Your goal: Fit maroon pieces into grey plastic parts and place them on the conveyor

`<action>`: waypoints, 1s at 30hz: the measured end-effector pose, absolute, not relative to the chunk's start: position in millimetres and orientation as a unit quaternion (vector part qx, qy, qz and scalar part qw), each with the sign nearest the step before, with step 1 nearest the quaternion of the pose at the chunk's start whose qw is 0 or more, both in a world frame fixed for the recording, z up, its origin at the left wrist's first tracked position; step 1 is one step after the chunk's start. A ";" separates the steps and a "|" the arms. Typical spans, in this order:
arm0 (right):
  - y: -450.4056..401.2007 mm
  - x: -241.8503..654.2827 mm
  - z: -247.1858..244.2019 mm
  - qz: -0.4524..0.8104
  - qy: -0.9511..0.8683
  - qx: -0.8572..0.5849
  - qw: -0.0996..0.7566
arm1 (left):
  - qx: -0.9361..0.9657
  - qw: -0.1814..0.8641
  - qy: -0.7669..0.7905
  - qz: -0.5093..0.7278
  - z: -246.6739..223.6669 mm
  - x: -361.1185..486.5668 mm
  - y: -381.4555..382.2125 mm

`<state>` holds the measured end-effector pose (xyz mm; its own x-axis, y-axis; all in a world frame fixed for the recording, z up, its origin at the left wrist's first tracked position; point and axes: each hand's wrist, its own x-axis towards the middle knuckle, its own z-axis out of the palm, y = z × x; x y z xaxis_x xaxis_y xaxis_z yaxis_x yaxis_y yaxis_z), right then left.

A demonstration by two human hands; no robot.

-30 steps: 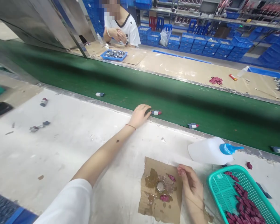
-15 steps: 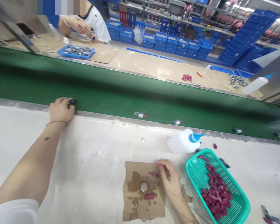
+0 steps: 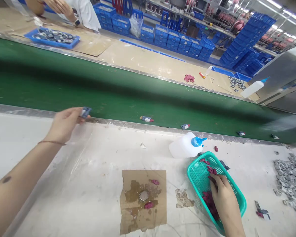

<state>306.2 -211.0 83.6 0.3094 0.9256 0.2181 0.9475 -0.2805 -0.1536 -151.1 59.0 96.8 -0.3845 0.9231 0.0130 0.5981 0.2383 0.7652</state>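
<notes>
A small grey-blue part [image 3: 85,112] is pinched in my left hand [image 3: 66,123], at the near edge of the green belt [image 3: 108,105]. My right hand [image 3: 224,194] reaches into the green basket [image 3: 242,201], its fingers closed at the dark red pieces [image 3: 208,200]; what the fingertips hold is hidden. Left of the basket lies a stained cardboard piece [image 3: 160,210] with a round metal cap [image 3: 143,196] and two red pieces [image 3: 148,205] on it. Behind the basket, a white bottle with a blue nozzle [image 3: 184,145] lies tilted.
Several small parts [image 3: 185,126] lie along the belt. A heap of grey pieces [image 3: 291,181] is at the far right. Across the belt, a person's hands [image 3: 61,7] show behind a blue tray of parts [image 3: 74,42]. Another bottle [image 3: 253,89] lies at the back right.
My left hand has lifted the grey-blue part and moved slightly right. My right hand has gone from the cardboard's edge into the green basket. The whole view has shifted.
</notes>
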 end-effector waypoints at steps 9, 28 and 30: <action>-198.1 281.9 109.7 0.159 -0.481 -0.800 0.321 | 0.446 0.657 0.524 0.307 101.3 -82.8 -43.5; -158.8 156.5 85.5 0.419 -0.664 -0.552 0.282 | 0.450 0.708 0.404 0.364 63.9 -42.4 -87.7; -161.6 153.0 83.0 0.381 -0.722 -0.508 0.276 | 0.444 0.714 0.392 0.374 60.9 -43.2 -88.4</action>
